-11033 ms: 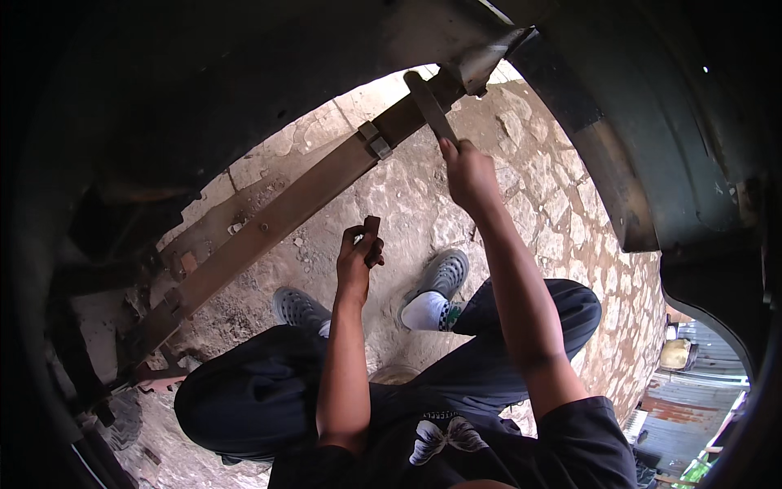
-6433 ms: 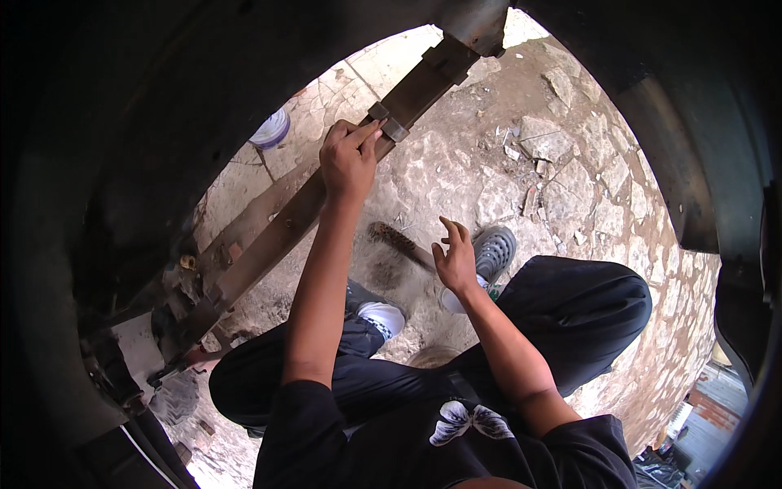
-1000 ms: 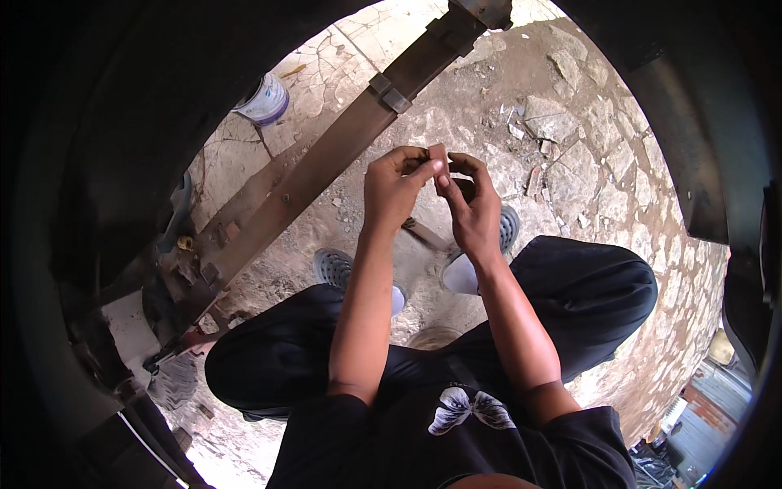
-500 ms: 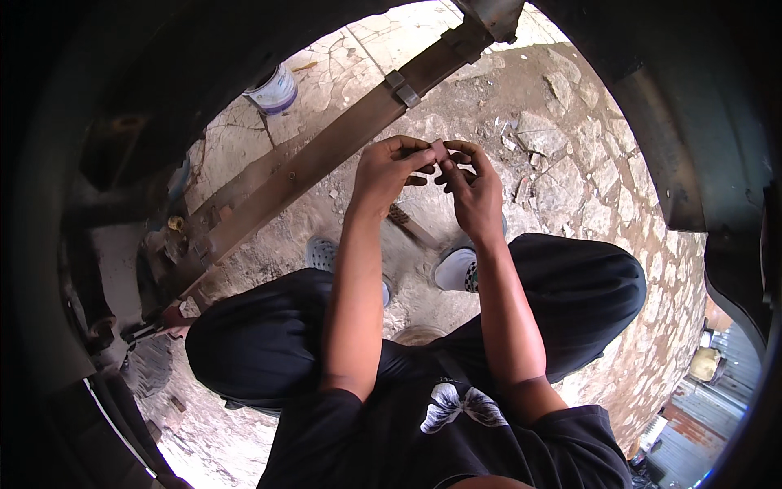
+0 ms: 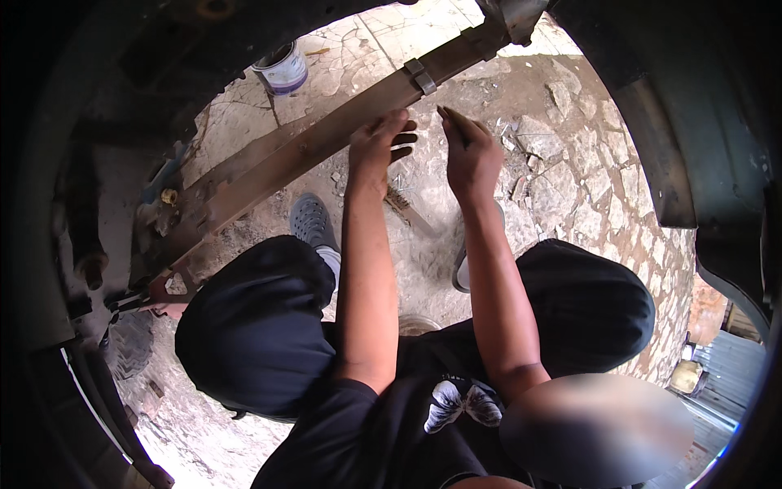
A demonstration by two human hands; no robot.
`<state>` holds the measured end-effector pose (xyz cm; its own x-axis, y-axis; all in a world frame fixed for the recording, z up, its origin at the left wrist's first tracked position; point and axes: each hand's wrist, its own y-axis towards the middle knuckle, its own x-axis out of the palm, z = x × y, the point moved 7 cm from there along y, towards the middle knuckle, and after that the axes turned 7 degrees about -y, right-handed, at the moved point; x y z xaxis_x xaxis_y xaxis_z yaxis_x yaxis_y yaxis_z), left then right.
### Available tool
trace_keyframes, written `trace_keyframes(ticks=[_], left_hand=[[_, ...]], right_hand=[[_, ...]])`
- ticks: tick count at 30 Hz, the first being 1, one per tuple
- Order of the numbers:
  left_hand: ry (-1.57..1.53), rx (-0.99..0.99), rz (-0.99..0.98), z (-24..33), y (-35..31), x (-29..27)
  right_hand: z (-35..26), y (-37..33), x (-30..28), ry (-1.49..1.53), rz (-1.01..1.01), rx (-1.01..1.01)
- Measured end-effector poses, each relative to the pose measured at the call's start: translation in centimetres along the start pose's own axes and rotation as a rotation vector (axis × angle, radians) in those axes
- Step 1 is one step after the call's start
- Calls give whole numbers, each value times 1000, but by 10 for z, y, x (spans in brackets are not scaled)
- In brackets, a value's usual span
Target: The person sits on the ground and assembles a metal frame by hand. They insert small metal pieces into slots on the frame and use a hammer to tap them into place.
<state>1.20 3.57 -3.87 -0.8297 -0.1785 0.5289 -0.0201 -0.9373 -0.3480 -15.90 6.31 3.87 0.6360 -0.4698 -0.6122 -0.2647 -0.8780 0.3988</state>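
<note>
Rust-brown metal makes up the long flat bar (image 5: 285, 163) slanting across your view, with a squared clip (image 5: 420, 77) wrapped around it near the upper end. On your black shirt (image 5: 342, 424), tiny lettering sits above a white butterfly print (image 5: 462, 405), too small to read. A white bucket (image 5: 282, 69) with a purple band stands beyond the bar; its printing isn't legible either. Your hands are apart from each other. Your left hand (image 5: 383, 145) has its fingers spread loosely in front of the bar, though you cannot tell whether they touch it. Your right hand (image 5: 472, 155) is partly curled just below the clip, and whether its fingers pinch something thin is unclear. Below them, a brush (image 5: 410, 213) with dark bristles and a flat handle lies on the dusty ground (image 5: 432, 261). Rough, irregular paving stones (image 5: 586, 196) spread to your right. Your grey shoe (image 5: 312, 218) is dotted with holes.
</note>
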Motion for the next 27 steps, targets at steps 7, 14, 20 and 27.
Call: trace_keyframes(ticks=[7, 14, 20, 27], left_hand=[[84, 49, 102, 2, 23, -20], [44, 126, -79, -1, 30, 16], [55, 114, -2, -15, 32, 16], [91, 156, -126, 2, 37, 20]], right_hand=[[-19, 54, 28, -153, 95, -334], [-1, 6, 32, 6, 92, -128], [17, -26, 52, 204, 78, 77], [41, -15, 75, 679, -132, 383]])
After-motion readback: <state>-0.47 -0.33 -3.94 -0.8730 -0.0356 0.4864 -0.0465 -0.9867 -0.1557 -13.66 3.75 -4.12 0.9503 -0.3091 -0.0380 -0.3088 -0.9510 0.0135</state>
